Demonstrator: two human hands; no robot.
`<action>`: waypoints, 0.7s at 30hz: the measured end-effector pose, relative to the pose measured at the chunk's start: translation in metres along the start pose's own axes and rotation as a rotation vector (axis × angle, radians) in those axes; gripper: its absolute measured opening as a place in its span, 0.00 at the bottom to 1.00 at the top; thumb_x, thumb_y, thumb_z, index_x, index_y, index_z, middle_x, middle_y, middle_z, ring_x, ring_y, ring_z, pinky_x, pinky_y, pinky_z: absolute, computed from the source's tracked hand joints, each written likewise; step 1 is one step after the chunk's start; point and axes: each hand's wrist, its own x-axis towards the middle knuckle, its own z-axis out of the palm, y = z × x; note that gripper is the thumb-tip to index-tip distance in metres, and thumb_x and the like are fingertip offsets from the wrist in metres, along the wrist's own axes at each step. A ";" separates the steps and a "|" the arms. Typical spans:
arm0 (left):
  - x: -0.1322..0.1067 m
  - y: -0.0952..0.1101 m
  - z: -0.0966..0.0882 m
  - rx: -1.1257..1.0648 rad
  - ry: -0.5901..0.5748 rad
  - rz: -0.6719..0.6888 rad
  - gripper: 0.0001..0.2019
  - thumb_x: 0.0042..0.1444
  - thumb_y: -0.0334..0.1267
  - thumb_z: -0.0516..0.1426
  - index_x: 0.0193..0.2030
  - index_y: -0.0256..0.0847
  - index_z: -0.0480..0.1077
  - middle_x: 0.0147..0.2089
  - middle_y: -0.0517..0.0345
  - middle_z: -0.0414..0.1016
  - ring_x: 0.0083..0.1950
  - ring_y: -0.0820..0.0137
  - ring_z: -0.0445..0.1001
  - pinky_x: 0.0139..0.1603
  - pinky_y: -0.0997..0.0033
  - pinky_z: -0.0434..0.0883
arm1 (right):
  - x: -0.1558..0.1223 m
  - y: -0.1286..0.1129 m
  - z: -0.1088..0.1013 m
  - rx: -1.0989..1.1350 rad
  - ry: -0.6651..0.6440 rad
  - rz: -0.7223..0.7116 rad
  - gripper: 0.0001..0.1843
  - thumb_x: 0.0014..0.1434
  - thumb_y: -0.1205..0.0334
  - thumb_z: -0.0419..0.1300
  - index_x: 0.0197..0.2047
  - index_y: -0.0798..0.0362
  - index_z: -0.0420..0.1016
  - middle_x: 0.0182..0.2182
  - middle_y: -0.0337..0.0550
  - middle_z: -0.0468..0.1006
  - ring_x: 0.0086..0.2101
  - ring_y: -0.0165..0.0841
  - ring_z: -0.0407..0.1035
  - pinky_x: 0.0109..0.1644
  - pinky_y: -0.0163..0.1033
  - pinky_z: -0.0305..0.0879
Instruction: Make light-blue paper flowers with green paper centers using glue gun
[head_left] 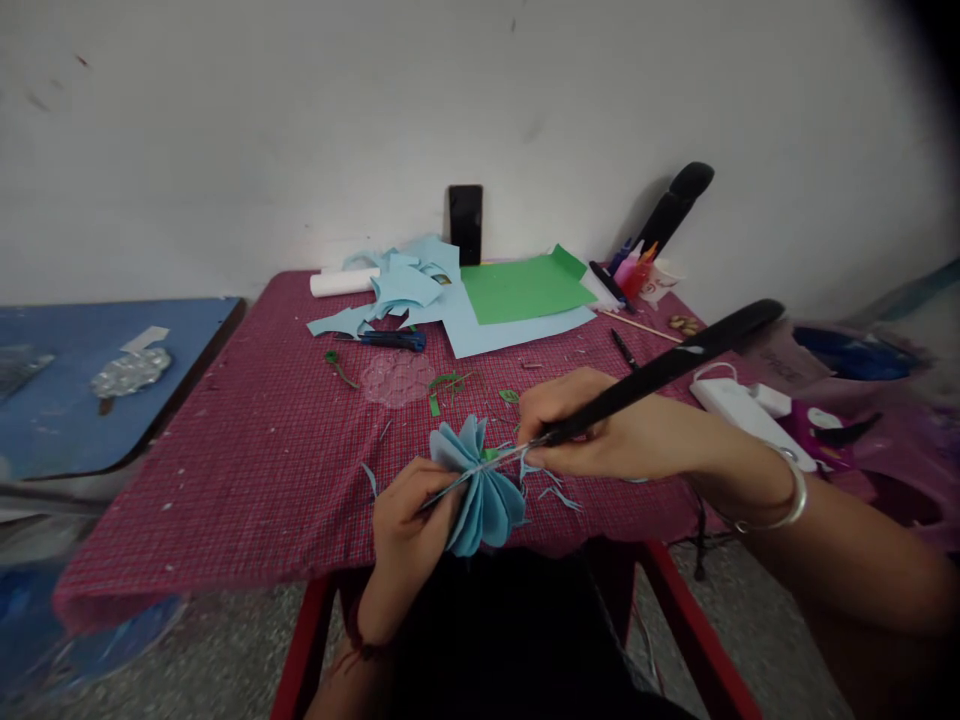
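A blue paper flower (pixel 491 510) is pinched in the left hand (pixel 412 510), its petals formed and fanned out just right of that grip. The right hand (pixel 622 440) grasps a black-handled tool (pixel 675 355), its thin metal end at the flower's middle; petal shaping is judged largely complete, work at the centre apparently unfinished, detail there too small to verify. Blue shreds (pixel 559 492) lie on the right grip's near side, a green sheet (pixel 525 292) beyond both hands.
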 end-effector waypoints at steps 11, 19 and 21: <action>0.003 -0.016 -0.007 -0.121 0.081 -0.166 0.09 0.61 0.34 0.56 0.48 0.44 0.68 0.39 0.57 0.76 0.39 0.71 0.76 0.40 0.71 0.72 | 0.008 0.009 0.007 0.023 0.060 -0.040 0.06 0.58 0.64 0.59 0.30 0.54 0.70 0.26 0.35 0.69 0.27 0.27 0.62 0.30 0.33 0.56; 0.010 -0.008 -0.025 -0.216 -0.156 -0.161 0.12 0.62 0.43 0.53 0.38 0.40 0.76 0.40 0.49 0.79 0.42 0.61 0.76 0.42 0.63 0.71 | 0.013 0.007 0.008 0.056 0.054 -0.049 0.04 0.57 0.68 0.58 0.30 0.53 0.69 0.25 0.34 0.67 0.27 0.27 0.60 0.31 0.33 0.55; 0.012 -0.007 -0.027 -0.232 -0.164 -0.141 0.14 0.60 0.47 0.55 0.39 0.40 0.76 0.40 0.49 0.79 0.42 0.60 0.76 0.43 0.62 0.71 | 0.014 0.008 0.009 0.065 0.042 -0.050 0.04 0.57 0.67 0.58 0.30 0.53 0.69 0.25 0.34 0.67 0.27 0.27 0.60 0.31 0.33 0.55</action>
